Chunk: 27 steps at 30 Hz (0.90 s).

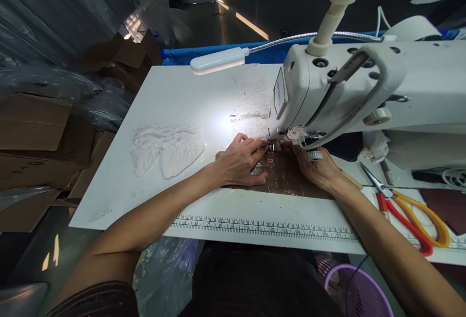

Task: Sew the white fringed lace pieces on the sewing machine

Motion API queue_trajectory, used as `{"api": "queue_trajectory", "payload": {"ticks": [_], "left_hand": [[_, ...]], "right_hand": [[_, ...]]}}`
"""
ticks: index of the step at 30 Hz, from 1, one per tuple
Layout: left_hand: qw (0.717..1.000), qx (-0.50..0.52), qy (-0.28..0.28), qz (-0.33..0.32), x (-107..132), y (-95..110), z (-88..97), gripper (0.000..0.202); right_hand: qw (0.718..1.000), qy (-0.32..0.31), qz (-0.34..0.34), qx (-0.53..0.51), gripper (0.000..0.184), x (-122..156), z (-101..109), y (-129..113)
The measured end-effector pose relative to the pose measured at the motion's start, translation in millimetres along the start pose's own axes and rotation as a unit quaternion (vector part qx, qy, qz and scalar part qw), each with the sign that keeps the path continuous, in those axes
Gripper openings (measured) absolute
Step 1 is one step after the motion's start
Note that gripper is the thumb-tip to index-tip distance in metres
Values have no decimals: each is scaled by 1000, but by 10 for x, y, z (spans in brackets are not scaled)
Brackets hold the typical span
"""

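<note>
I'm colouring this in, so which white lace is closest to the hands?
The lace beside the sewing machine, just beyond the left hand. It runs toward the table's far edge; the other lace lies apart, farther left.

A lamp (218, 62) at upper centre threw a glaring white patch onto the counter (116, 188); the floor (204, 25) above lay dim, streaked with light; edges looked stretched.

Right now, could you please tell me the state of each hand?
Left hand: open, beside the presser foot.
Right hand: cannot be told; partly hidden by the sewing machine.
</note>
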<state>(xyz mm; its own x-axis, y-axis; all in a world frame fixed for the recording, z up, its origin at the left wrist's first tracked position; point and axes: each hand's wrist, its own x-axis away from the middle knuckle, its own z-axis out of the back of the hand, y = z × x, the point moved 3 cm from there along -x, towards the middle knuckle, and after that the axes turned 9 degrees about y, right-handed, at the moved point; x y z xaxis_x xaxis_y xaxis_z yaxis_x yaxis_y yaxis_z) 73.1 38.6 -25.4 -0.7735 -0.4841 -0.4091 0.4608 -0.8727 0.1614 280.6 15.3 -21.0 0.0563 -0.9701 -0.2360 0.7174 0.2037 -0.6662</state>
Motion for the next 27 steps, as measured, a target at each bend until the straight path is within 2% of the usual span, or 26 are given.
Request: {"api": "queue_trajectory", "payload": {"ticks": [5,9,12,17,19,22,25,27], "left_hand": [[1000,-12,-2,6,0,9,-3,58],[1000,-14,1,5,4,-17,-10,59],[1000,-11,18,6,-7,-67,-11,52],[997,-39,59,28,-223,-299,12,29],[997,-54,47,24,-374,-436,9,28],[997,-74,2,6,-530,-591,-17,31],[991,-123,-16,50,-482,-660,8,45],[982,-156,-19,100,-346,-696,95,54]], "right_hand": [[999,-38,13,15,44,161,6,-85],[999,3,37,39,30,200,29,-95],[998,28,36,46,23,181,16,-16],[997,46,-53,-28,22,149,-17,240],[989,65,-97,-94,25,136,-24,307],[959,108,-159,-206,26,126,-24,342],[929,131,-213,-272,24,96,-17,354],[930,134,-196,-281,25,16,4,349]]}}
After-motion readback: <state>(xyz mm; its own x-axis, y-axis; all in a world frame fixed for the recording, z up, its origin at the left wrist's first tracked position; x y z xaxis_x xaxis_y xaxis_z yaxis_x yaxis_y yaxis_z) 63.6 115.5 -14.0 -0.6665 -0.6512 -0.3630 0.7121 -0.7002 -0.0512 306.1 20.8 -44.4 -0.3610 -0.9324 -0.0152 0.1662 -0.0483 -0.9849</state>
